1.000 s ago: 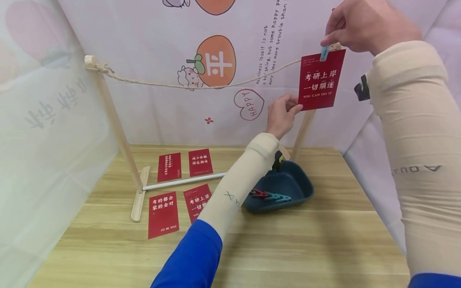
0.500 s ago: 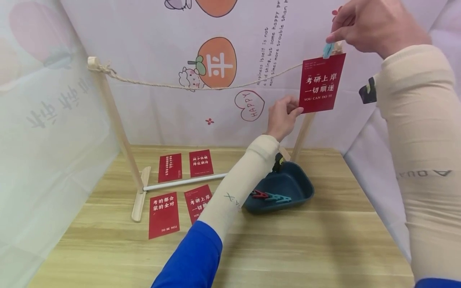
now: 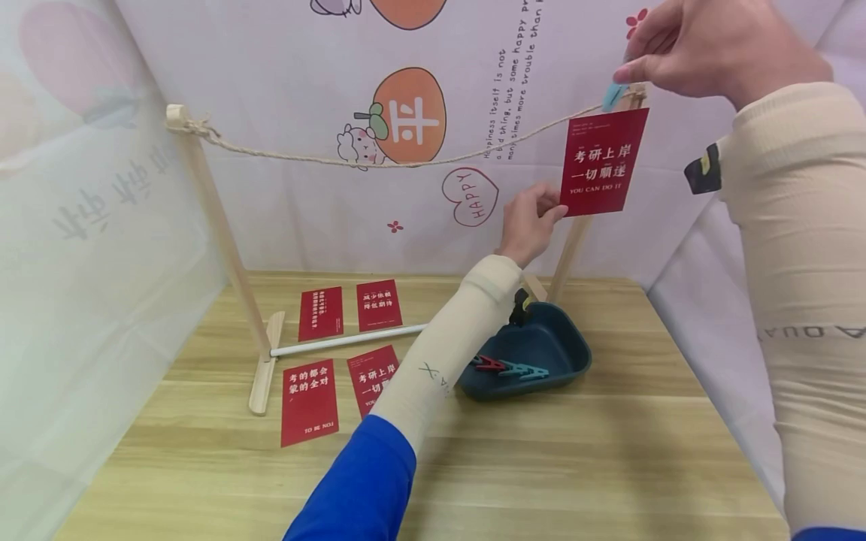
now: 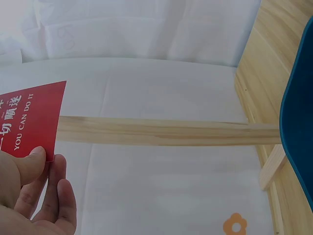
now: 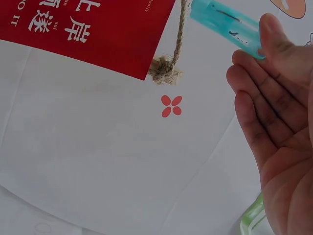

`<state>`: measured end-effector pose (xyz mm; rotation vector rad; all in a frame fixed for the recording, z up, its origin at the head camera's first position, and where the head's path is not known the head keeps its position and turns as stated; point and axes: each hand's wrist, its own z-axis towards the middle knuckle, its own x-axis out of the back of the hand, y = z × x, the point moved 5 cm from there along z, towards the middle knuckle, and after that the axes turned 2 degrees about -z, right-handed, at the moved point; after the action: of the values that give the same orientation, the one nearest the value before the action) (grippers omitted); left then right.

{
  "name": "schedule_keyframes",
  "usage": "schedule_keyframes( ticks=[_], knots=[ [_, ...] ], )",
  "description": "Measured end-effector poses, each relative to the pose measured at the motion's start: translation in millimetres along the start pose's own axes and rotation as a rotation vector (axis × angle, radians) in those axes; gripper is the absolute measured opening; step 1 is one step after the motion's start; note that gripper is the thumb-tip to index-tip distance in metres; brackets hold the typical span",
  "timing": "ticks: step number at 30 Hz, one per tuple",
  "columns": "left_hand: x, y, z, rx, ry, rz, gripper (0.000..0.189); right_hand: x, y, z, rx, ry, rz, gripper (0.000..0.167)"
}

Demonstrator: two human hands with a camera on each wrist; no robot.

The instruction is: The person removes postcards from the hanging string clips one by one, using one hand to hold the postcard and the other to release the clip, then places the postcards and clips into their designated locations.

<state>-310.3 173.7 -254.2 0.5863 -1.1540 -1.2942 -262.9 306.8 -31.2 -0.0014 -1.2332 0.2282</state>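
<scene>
My left hand (image 3: 528, 225) pinches a red card (image 3: 602, 161) with white lettering by its lower left corner, thumb in front; the left wrist view shows the grip close up. The card stands upright at the right end of a twine line (image 3: 406, 164), its top edge just below the twine. Above that edge, my right hand (image 3: 727, 49) pinches a light blue clothespin (image 5: 225, 24) between thumb and fingers. In the right wrist view the clothespin's tip is beside the twine and apart from the card. The twine's knot (image 5: 165, 71) shows at the card's corner.
Wooden posts (image 3: 216, 233) hold the twine, joined low down by a white rod (image 3: 345, 340). Several red cards (image 3: 309, 403) lie on the wooden table (image 3: 541, 466) at left. A dark blue bin (image 3: 568, 346) with red and teal clothespins (image 3: 521, 371) stands below my left hand.
The clothespin has come up off the card's top edge, which it overlapped a second ago. My right hand has shifted right, and the card has sunk slightly. My left hand keeps its pinch.
</scene>
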Motion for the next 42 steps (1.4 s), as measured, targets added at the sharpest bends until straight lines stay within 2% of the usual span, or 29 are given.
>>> schedule_keyframes(
  ticks=[9,15,26,34,42],
  knots=[
    [6.3,-6.1,2.2,0.0,-0.009,0.016,0.013,-7.0,1.6,0.8,0.045,-0.009,0.014,0.053],
    [15.0,-8.5,0.4,-0.002,0.008,0.027,0.017,-13.9,3.3,2.0,0.032,-0.028,0.045,0.054],
    [32.8,-20.0,-0.2,0.01,0.024,0.01,0.016,-25.5,-2.2,-1.9,0.08,-0.013,0.001,0.053],
    [41.9,-20.7,1.4,0.042,0.032,0.003,0.018,-25.9,-3.1,-3.8,0.108,-0.019,-0.012,0.049],
    [48.2,-22.5,-1.6,0.054,0.029,-0.004,0.021,-35.1,-4.6,-7.3,0.108,-0.044,-0.033,0.052]
  ],
)
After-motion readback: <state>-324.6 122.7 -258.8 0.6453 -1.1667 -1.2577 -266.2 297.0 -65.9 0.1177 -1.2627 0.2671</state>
